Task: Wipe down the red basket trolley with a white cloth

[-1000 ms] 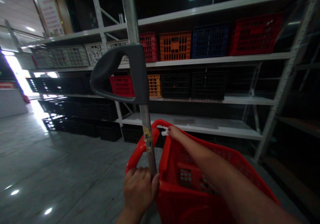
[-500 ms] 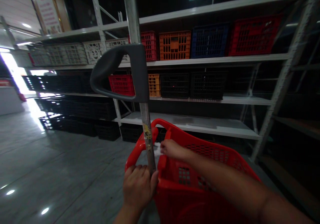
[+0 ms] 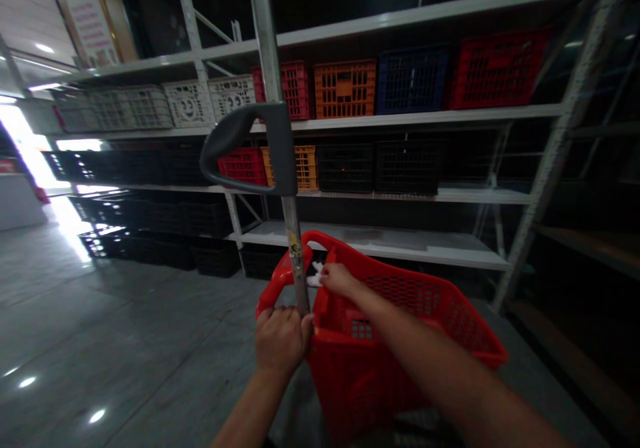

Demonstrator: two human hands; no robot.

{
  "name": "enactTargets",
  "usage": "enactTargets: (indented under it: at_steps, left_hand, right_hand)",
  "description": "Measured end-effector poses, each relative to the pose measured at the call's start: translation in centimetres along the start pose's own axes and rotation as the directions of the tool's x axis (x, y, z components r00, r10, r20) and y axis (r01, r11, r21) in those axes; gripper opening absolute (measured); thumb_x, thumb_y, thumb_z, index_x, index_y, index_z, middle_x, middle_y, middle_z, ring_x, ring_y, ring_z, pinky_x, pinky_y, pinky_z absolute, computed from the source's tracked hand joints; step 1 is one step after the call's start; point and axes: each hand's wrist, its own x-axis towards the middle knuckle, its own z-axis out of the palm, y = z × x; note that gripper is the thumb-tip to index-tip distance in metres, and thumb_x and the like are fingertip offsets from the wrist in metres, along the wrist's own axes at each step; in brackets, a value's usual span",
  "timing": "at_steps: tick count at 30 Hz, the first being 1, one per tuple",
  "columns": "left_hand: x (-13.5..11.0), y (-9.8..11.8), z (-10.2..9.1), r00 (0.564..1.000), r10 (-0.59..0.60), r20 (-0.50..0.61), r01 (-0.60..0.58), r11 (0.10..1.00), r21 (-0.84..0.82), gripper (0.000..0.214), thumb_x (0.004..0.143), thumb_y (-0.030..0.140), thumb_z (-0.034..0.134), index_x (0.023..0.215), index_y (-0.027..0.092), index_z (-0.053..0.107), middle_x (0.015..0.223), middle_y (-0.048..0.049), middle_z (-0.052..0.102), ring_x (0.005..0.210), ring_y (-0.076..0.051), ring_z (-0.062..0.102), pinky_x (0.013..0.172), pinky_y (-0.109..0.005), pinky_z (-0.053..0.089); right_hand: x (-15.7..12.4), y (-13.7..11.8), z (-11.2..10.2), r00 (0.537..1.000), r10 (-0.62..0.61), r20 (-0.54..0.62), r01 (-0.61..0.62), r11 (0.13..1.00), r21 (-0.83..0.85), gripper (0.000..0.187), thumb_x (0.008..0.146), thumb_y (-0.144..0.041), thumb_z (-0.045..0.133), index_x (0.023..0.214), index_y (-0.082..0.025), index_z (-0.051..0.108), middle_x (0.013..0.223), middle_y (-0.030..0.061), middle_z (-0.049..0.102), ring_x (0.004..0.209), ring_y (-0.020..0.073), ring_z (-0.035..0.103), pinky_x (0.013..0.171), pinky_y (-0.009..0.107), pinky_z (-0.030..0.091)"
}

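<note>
My left hand (image 3: 281,340) is wrapped around a steel pole (image 3: 294,248) and the red handle of a red plastic shopping trolley basket (image 3: 350,385). A grey plastic grip (image 3: 240,143) tops the pole, above my hand. My right hand (image 3: 337,280) reaches over the basket's far rim, its fingers pinched on a small white scrap (image 3: 315,277), possibly tissue or paper. The basket's mesh walls are perforated, and my right forearm hides part of its inside. No goods are visible in the basket.
White metal shelving (image 3: 380,241) stands ahead and to the right, with red, orange, blue, pale and black plastic crates (image 3: 345,89) on its tiers. A polished grey floor (image 3: 125,321) spreads left toward a bright doorway (image 3: 23,145).
The basket and pole sit lower and look smaller, with more of the basket showing. My right hand and the white scrap have shifted down and left. The shelves have drifted slightly left.
</note>
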Motion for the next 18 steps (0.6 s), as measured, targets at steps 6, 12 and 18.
enactTargets:
  at_steps: [6, 12, 18]
  left_hand:
    - [0.4, 0.3, 0.3, 1.0, -0.003, 0.001, 0.003, 0.998, 0.06, 0.036, 0.085, 0.034, 0.039, 0.058, 0.019, 0.056, 0.054, -0.0038, 0.059, 0.059, -0.019, 0.053, 0.068, -0.035, 0.03]
    - [0.9, 0.3, 0.8, 1.0, 0.023, -0.014, -0.022, 0.997, 0.078, 0.037, 0.085, 0.034, 0.038, 0.058, 0.018, 0.057, 0.053, -0.0041, 0.06, 0.058, -0.018, 0.054, 0.066, -0.034, 0.03]
    - [1.3, 0.1, 1.3, 0.999, 0.037, 0.0, -0.037, 0.996, 0.085, 0.038, 0.086, 0.035, 0.038, 0.058, 0.017, 0.057, 0.054, -0.0045, 0.061, 0.058, -0.019, 0.055, 0.066, -0.034, 0.03]
  right_hand:
    - [-8.1, -0.8, -1.3, 0.973, -0.145, 0.177, 0.119, 0.982, 0.149, 0.008, 0.071, -0.019, 0.059, 0.074, -0.014, 0.065, 0.064, -0.0032, 0.06, 0.057, 0.0094, 0.051, 0.053, 0.017, 0.035]
    - [-12.1, -2.6, -0.5, 0.966, -0.099, -0.238, 0.164, 0.949, 0.27, 0.025, 0.073, -0.011, 0.054, 0.096, -0.015, 0.063, 0.092, 0.0041, 0.062, 0.081, 0.0145, 0.056, 0.074, 0.023, 0.041]
    - [-15.6, 0.6, 0.2, 0.939, 0.136, -0.315, -0.066, 0.972, 0.223, 0.02, 0.074, -0.011, 0.049, 0.085, -0.014, 0.065, 0.081, 0.0036, 0.064, 0.072, 0.0142, 0.057, 0.069, 0.021, 0.043]
